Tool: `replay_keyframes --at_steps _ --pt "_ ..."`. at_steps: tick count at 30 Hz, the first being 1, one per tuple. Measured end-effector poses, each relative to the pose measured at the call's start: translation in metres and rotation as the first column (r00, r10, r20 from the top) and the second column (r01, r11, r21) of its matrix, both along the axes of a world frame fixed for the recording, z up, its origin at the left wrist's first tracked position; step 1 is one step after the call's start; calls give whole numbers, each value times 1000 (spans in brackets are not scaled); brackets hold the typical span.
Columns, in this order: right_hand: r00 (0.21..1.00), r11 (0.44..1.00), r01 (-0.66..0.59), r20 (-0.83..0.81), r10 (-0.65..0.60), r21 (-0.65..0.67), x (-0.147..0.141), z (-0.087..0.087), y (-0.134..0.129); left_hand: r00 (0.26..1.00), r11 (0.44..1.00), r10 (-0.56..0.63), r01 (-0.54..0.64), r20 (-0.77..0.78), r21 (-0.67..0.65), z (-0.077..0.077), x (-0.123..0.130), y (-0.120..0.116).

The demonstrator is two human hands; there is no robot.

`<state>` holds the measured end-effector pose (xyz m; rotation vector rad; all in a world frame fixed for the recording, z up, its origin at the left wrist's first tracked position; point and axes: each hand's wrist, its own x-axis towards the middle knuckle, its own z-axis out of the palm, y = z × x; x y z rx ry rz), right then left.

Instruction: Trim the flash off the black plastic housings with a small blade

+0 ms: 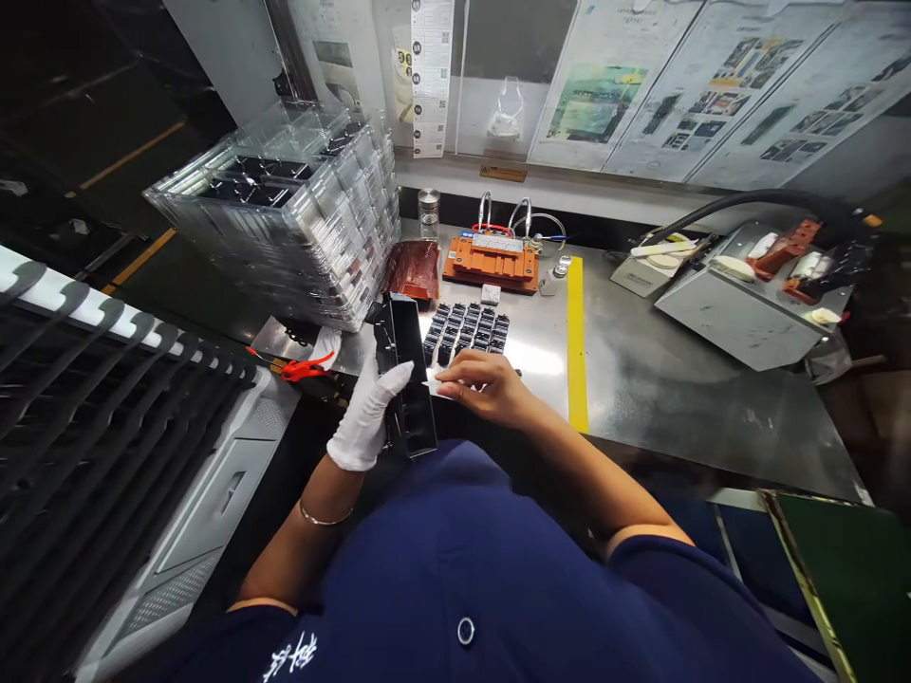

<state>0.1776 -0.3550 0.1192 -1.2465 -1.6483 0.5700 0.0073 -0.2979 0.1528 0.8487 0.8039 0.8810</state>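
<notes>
My left hand (365, 410), in a white glove, is wrapped round a long glossy black plastic part (411, 356), with the thumb across its face. The part is held upright and tilted over the front edge of the bench. Just right of it is my bare right hand (488, 384), its thumb and fingertips drawn together in a pinch; whatever lies between them is too small to make out. Beyond that hand, small black parts (466, 327) lie in rows on the bench.
Stacked clear plastic trays (342, 237) rise at the back left, near red pliers (307, 367). An orange fixture (491, 261), a glass jar (429, 216) and a small bottle (555, 277) stand behind the rows. Yellow tape (577, 351) crosses the metal bench. A grey machine (754, 294) sits at right.
</notes>
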Motion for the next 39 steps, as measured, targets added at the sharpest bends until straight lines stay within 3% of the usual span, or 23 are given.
replay_keyframes --at_steps 7,11,14,19,24,31,35,39 --pt "976 977 211 -65 -210 13 25 1 29 961 964 -262 264 -86 19 -11 -9 1" --pt "960 961 273 -71 -269 47 40 7 31 895 894 -444 440 -36 -84 -13 -22 2" --pt "983 981 183 -20 -182 59 44 14 23 848 831 -529 526 31 -180 -13 -32 5" --pt "991 997 -10 133 1 72 51 24 10 804 775 -592 586 54 -238 -16 -43 9" --pt "948 990 -129 299 108 51 62 35 6 747 725 -665 651 16 -226 -15 -46 10" --pt "852 946 -321 451 267 48 69 48 9 583 588 -807 778 -96 -221 -4 -47 13" --pt "868 936 -344 404 287 75 66 45 13 516 511 -854 813 -59 -279 -5 -49 10" --pt "964 967 -239 141 225 92 56 29 15 549 512 -834 807 58 -294 -13 -49 8"
